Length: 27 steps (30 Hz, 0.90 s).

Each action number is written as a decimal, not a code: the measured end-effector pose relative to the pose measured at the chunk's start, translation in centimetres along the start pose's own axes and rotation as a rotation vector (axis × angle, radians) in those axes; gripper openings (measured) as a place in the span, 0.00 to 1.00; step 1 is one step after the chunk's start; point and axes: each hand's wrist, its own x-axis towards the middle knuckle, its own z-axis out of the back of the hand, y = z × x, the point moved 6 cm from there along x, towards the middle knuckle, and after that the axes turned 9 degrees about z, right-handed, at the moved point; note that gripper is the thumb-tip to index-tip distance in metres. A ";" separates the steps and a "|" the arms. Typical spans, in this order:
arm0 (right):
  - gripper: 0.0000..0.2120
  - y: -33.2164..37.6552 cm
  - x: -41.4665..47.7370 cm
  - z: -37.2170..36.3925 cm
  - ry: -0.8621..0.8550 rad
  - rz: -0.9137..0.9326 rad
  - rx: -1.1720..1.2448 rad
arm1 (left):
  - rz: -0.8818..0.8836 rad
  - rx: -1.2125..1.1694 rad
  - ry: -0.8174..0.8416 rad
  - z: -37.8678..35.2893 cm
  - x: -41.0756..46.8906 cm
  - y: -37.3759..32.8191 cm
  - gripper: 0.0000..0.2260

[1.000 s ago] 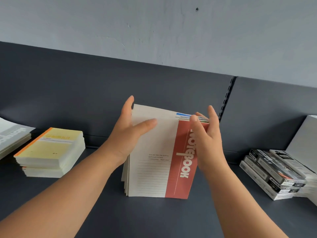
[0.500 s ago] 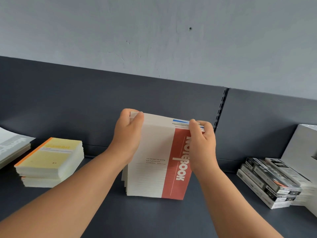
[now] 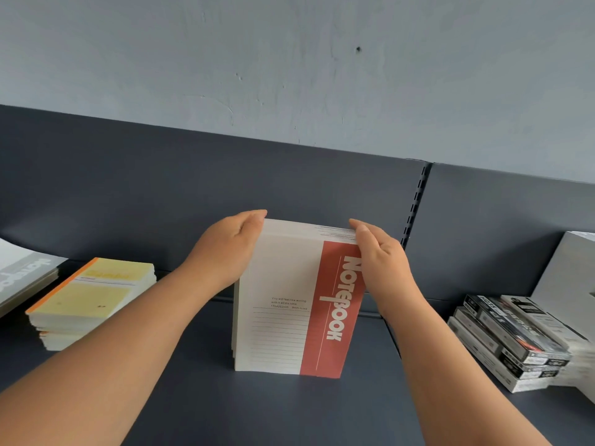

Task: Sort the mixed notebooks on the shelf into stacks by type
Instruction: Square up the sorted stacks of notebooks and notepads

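Note:
A stack of white notebooks with a red band reading "Notebook" [image 3: 283,284] stands on the dark shelf [image 3: 289,413], leaning back toward the rear panel. My left hand [image 3: 225,249] presses flat against the stack's upper left edge. On the opposite side, my right hand [image 3: 383,255] presses against the upper right edge, partly covering the red band. A stack of yellow notebooks with orange spines [image 3: 96,291] lies flat to the left. At the far left edge lies a grey-and-white notebook [image 3: 22,272].
Black-and-white boxed packs [image 3: 508,336] are piled at the right, beside a tall white box [image 3: 573,272]. A slotted upright [image 3: 415,204] divides the dark back panel behind the stack.
Both hands have let go of the stack's top edge and moved out to its two sides. The notebooks now sit squarer and more upright.

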 end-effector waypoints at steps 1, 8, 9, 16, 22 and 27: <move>0.17 -0.2 0.2 0.1 0.002 -0.014 0.021 | 0.016 -0.033 0.013 0.0 0.1 0.0 0.20; 0.32 -1.9 -0.9 -1.4 -0.020 -0.195 0.319 | 0.218 -0.570 0.094 -2.0 -0.2 1.3 0.32; 0.36 -2.1 -0.8 -1.5 -0.017 -0.206 0.324 | 0.220 -0.578 0.133 -2.3 -0.1 1.3 0.37; 0.37 -2.4 -0.7 -0.8 0.090 -0.141 0.337 | 0.233 -0.601 0.211 -2.3 -0.4 1.6 0.40; 0.31 -3.3 -0.6 -0.6 0.167 -0.087 0.304 | 0.265 -0.613 0.193 -2.4 -0.8 1.8 0.27; 0.21 -3.6 -0.8 -0.7 0.149 -0.090 0.311 | 0.277 -0.583 0.158 -2.6 -0.9 1.9 0.23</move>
